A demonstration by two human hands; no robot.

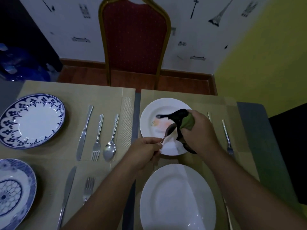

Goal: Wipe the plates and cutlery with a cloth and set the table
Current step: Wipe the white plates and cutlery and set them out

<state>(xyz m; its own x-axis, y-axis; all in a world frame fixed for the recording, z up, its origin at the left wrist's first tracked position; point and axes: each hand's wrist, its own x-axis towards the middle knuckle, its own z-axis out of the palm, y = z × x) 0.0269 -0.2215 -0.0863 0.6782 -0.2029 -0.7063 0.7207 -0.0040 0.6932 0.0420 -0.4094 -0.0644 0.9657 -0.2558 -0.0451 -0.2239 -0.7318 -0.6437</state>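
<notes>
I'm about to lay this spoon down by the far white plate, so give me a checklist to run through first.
1. Left hand pinches the spoon by its handle: ok.
2. Right hand holds the cloth at the spoon's bowl: ok.
3. Spoon wiped clean: cannot tell, dim light.
4. Far white plate clean: not ok, pinkish marks show in it.
5. Fork lies on the mat right of that plate: ok.

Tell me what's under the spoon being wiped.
A white plate, with a faint orange smear in its well. The left hand holds the spoon above it; the right hand grips a cloth. Hands and cloth cover the plate's near-right part.
</notes>
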